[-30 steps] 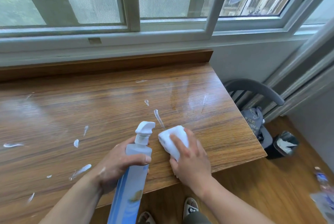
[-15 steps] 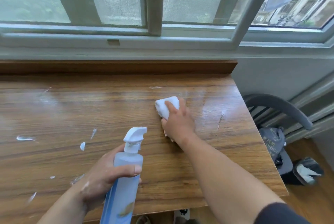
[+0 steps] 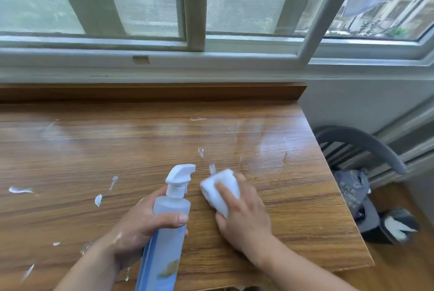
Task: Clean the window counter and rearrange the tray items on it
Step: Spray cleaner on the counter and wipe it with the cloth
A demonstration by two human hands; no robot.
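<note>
While the left hand [image 3: 141, 225] wraps fingers and thumb round the spray bottle [image 3: 169, 232] above the near edge, the right hand [image 3: 244, 218] grips a white cloth [image 3: 220, 192] against the wooden counter [image 3: 293, 220], just beside the nozzle. White smears [image 3: 98, 199] dot the wood to the left; beyond stands the window frame [image 3: 195, 8].

Looking forward and down from the person's head, facing the window [image 3: 195, 8] across the wooden counter [image 3: 70, 149]. Sitting close and wide-angle, catching the left hand [image 3: 138, 227] gripping a spray bottle [image 3: 172, 208] and the right hand [image 3: 246, 218] holding a white cloth [image 3: 220, 187] low in the frame.
</note>
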